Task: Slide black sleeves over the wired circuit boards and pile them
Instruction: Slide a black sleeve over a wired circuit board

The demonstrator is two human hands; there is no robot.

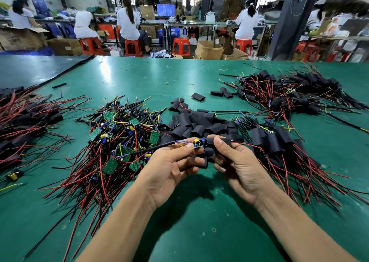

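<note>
The left hand (173,163) pinches a wired circuit board (199,143) above the desk (189,231). The right hand (237,166) has its grip clamped on a black sleeve (219,142) at the board's end. A sleeved pile (279,142) lies to the right, and many bare boards (119,138) remain.

Bare counter (139,76) runs along the middle of the far edge and the middle of the near edge. A tangle of unsleeved boards (119,138) blocks the near left, a heap of empty sleeves (199,124) the centre, a right pile (279,142) of sleeved boards the near right. The left hand (171,168), pinching a circuit board (199,143), and the right hand (237,166), pinching a sleeve (210,141), fill the gap before the heap.
</note>
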